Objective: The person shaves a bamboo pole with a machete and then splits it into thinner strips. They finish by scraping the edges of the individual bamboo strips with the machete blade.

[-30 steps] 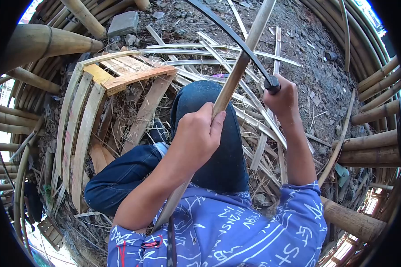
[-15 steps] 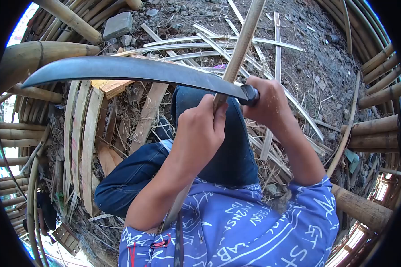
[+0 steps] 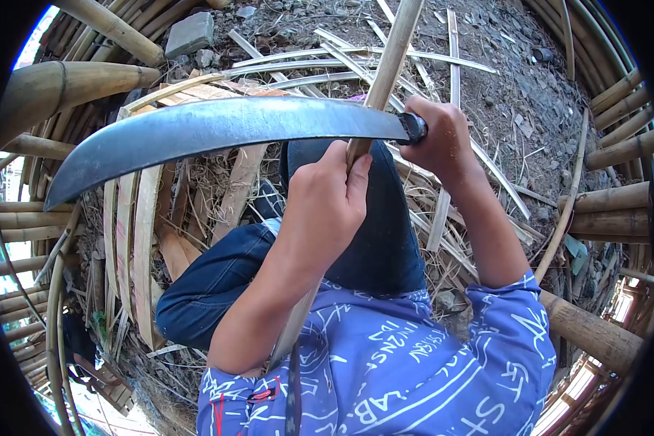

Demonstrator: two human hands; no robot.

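Observation:
My left hand point(image 3: 325, 200) is wrapped round a bamboo strip point(image 3: 394, 64), which slants from my chest up past my raised knee. In my right hand point(image 3: 443, 138) is the dark handle of a machete point(image 3: 218, 127). Its long curved blade reaches left, with the broad tip at the far left, and it crosses over the bamboo strip just above my left fingers. Both hands are closed, the right one a little higher and to the right. The strip's lower part passes behind my left forearm.
Split bamboo strips point(image 3: 142, 247) and thin shavings lie around my legs point(image 3: 218, 280). A grey block point(image 3: 190, 33) sits on the rubble ground at the upper left. Thick bamboo poles point(image 3: 40, 94) stick in from the left, and more bamboo poles point(image 3: 609, 211) from the right.
The machete blade has turned, showing more of its flat side, and its tip has dropped lower. My right hand has risen slightly. My left hand keeps its grip on the bamboo strip.

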